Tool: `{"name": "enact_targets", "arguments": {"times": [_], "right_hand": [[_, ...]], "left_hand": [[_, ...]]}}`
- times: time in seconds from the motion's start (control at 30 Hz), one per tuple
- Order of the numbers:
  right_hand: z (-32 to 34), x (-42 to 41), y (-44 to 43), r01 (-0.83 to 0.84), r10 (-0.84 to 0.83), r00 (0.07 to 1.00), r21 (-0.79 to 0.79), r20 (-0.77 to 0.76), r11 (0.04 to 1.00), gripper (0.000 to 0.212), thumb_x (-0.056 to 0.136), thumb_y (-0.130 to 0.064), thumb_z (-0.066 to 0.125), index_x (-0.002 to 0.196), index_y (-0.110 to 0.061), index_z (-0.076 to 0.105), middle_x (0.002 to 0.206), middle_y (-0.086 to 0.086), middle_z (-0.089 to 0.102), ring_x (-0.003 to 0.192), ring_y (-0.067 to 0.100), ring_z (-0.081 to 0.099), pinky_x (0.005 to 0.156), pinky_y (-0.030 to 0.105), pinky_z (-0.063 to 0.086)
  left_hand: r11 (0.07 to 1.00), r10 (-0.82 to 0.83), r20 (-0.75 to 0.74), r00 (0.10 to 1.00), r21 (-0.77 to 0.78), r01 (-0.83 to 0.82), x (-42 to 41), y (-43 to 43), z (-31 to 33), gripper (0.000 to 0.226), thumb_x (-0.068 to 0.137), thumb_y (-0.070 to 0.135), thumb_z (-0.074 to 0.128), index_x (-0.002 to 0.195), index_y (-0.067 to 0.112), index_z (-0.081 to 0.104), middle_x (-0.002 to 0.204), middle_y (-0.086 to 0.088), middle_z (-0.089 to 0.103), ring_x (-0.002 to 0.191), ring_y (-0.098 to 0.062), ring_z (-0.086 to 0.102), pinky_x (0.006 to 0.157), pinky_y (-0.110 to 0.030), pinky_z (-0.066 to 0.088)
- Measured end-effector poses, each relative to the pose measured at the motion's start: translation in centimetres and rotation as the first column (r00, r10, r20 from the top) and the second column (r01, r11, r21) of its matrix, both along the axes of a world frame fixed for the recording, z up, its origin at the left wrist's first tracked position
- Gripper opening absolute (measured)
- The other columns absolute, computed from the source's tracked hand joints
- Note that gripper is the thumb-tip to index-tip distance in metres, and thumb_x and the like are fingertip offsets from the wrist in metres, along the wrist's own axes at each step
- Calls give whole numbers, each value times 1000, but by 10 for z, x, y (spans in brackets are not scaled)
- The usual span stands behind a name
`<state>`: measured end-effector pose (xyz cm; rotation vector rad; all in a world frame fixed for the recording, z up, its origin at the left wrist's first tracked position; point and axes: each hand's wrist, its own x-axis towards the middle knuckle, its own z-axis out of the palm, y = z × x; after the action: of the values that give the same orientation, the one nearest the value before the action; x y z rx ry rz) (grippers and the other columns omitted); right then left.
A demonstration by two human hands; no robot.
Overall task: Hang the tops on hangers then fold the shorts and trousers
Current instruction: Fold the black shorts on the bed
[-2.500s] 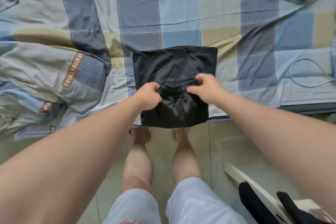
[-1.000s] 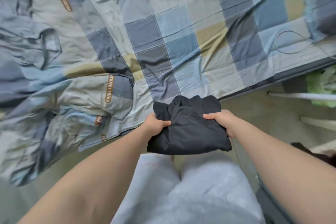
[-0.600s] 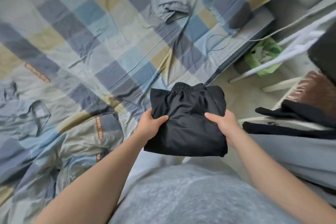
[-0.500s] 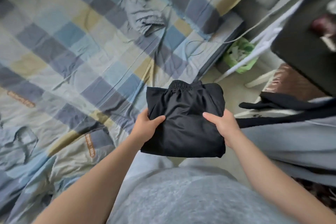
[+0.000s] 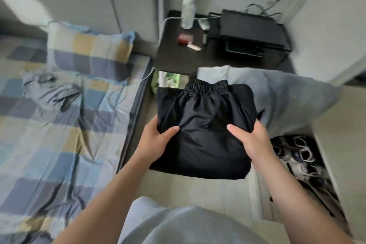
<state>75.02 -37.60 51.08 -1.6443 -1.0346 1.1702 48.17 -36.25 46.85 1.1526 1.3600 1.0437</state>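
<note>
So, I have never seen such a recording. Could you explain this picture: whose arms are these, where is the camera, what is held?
There is no machine. A person wears a camera on the head; it looks forward and down, so you see their own arms. The left hand and right hand grip a folded black garment with an elastic waistband, thumbs on top, above the floor. To the left is a bed with a checked sheet, a pillow and a crumpled grey garment. Beyond stands a dark bedside table with a plastic bottle.
</note>
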Motion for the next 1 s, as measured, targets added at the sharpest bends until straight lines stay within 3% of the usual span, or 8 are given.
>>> {"name": "enact_targets", "arguments": {"times": [0.13, 0.33, 0.5, 0.83, 1.0], "right_hand": [[23, 100, -39, 133, -133, 991, 103, -2, 986, 37, 68, -34, 81, 103, -45, 71, 104, -15, 76, 95, 5, 72, 82, 33, 54], [27, 220, -106, 367, -365, 930, 101, -38, 925, 45, 69, -41, 80, 111, -47, 66, 111, -16, 73, 102, 7, 70, 91, 40, 55], [12, 286, -150, 546, -543, 837, 61, -62, 835, 47, 65, -47, 81, 109, -52, 65, 110, -21, 71, 94, -1, 69, 82, 33, 54], [-43, 383, -159, 829, -827, 556, -19, -85, 559, 42, 74, -38, 80, 113, -45, 63, 108, -22, 71, 96, 3, 69, 83, 31, 55], [-66, 432, -132, 913, -916, 398, -76, -55, 402, 42, 86, -25, 78, 120, -42, 60, 117, -17, 69, 109, 10, 65, 93, 36, 52]], "left_hand": [[989, -147, 16, 989, 34, 146, 109, 0, 18, 28, 87, 21, 79, 107, 34, 66, 103, 23, 73, 97, 4, 68, 75, -7, 50], [914, -405, -2, 914, 28, 405, 249, -1, 33, 20, 87, 20, 78, 102, 28, 68, 97, 22, 74, 90, 7, 68, 69, -5, 49], [810, -586, -5, 810, 11, 586, 343, 4, 30, 24, 87, 15, 78, 103, 30, 68, 98, 20, 75, 92, 4, 70, 71, -7, 50], [505, -860, -137, 492, -88, 859, 529, 66, -7, 30, 86, 27, 79, 107, 42, 64, 98, 25, 73, 92, 7, 68, 72, -9, 50], [300, -945, -192, 264, -197, 933, 631, 109, -28, 26, 88, 19, 76, 108, 31, 66, 94, 15, 75, 88, 2, 69, 72, -12, 49]]}}
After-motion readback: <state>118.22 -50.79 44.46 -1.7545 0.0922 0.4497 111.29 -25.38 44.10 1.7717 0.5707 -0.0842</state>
